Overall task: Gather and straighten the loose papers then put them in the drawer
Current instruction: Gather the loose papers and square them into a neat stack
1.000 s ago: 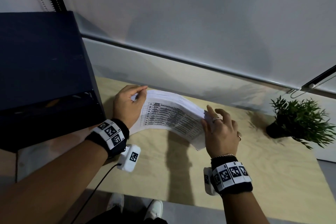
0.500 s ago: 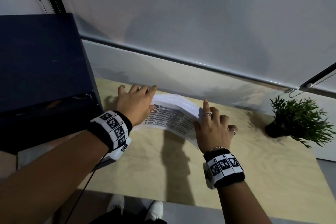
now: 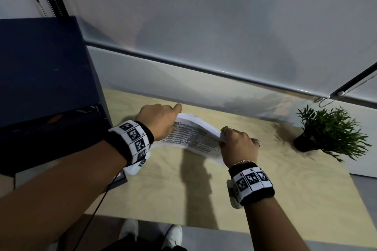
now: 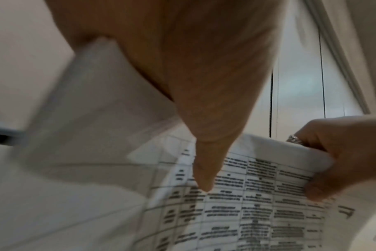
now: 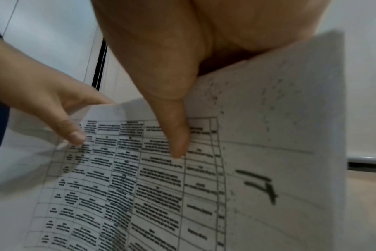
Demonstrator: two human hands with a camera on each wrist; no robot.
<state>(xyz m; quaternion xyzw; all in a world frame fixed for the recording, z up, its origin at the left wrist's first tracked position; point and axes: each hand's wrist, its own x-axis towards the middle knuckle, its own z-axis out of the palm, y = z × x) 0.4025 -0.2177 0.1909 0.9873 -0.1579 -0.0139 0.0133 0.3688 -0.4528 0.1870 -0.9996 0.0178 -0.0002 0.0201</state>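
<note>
Both grips pinch the papers [image 3: 193, 137] at opposite short ends: left hand [image 3: 158, 121], right hand [image 3: 238, 145]. Long axis spans between them; drawer cabinet [image 3: 47, 79] lies left, nearer the left hand.

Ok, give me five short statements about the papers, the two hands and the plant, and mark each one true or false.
1. Both hands hold the stack of papers, the left hand at one end and the right hand at the other. True.
2. The top sheet is blank. False: it carries a printed table.
3. The potted plant stands on the wooden tabletop, on the right hand's side. True.
4. The papers lie flat on the tabletop. False: they are lifted and bowed between the hands.
5. The right hand wears no rings. False: rings show on its fingers.
</note>
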